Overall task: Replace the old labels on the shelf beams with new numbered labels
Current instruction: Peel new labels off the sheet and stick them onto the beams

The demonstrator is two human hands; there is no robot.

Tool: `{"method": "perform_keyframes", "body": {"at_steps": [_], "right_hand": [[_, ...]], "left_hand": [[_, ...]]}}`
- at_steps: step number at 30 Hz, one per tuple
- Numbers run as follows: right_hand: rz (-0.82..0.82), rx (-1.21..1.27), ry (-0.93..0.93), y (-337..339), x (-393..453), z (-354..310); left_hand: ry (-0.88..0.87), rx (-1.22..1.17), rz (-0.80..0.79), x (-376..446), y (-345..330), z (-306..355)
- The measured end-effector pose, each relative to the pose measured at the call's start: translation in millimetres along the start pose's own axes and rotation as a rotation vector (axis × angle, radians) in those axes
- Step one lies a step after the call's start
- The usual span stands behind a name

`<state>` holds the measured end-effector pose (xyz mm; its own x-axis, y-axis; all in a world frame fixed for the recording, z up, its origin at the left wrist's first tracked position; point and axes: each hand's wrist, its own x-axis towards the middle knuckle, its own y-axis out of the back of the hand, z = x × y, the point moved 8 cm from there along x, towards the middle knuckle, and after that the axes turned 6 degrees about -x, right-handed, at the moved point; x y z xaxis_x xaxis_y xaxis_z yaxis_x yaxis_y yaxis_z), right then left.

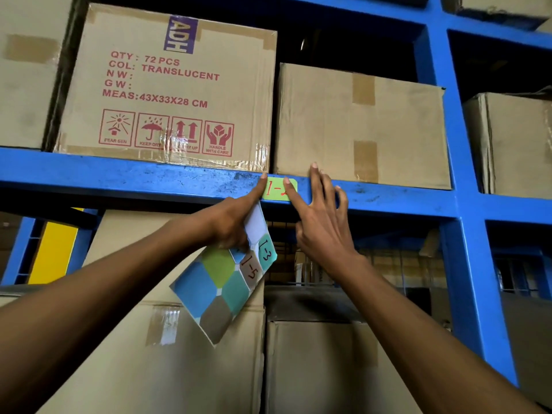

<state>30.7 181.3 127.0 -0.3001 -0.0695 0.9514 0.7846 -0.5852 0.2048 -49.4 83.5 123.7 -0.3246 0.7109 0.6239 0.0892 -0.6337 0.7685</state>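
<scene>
Left hand (pixel 236 222) grips label sheet (pixel 227 282); right hand (pixel 321 222) presses green label (pixel 279 190) on beam (pixel 134 177).

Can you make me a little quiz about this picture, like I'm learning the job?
1. True or false: the green label is on the blue beam.
2. Which hand holds the sticker sheet? A) left B) right C) neither
3. Fill in: the box above the left hand says QTY: ___ PCS.

Key
1. True. Both hands press it there.
2. A. The right hand has its fingers spread on the label and beam.
3. 72.
</scene>
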Motion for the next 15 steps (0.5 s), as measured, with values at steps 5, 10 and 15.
{"method": "perform_keyframes", "body": {"at_steps": [5, 10, 15], "right_hand": [[0.013, -0.031, -0.04, -4, -17, 5], [-0.029, -0.055, -0.084, -4, -33, 6], [-0.088, 0.174, -0.142, 12, -51, 9]], "left_hand": [[-0.065, 0.127, -0.005, -17, -23, -6], [-0.077, 0.102, 0.027, -16, -24, -7], [-0.027, -0.295, 0.143, -38, -26, -11]]}}
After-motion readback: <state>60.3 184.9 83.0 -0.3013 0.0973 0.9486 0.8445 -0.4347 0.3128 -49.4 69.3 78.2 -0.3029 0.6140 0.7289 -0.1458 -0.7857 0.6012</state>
